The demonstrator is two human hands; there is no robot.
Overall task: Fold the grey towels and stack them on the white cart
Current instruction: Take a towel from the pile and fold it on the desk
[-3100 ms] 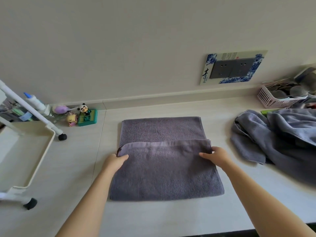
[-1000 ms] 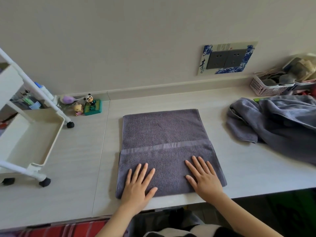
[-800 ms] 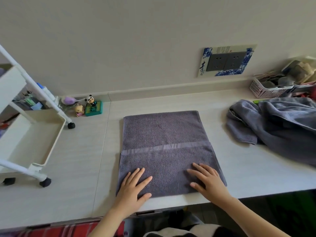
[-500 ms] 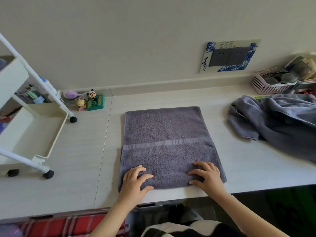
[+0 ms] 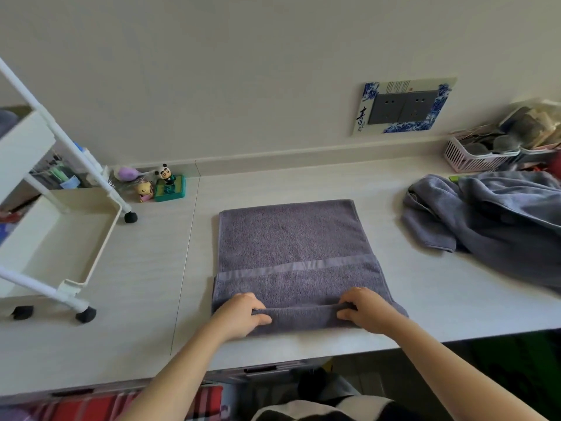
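We grip the towel (image 5: 291, 238) at its near edge, left hand (image 5: 239, 314) and right hand (image 5: 367, 309) each curled round the fold. The towel lies flat mid-table, its free length stretching away from us toward the wall, so the next fold likely goes forward. The cart (image 5: 76, 238) stands to the left, nearer our left hand. A second ago both palms lay flat on the cloth; now the fingers have gathered the edge into a ridge.
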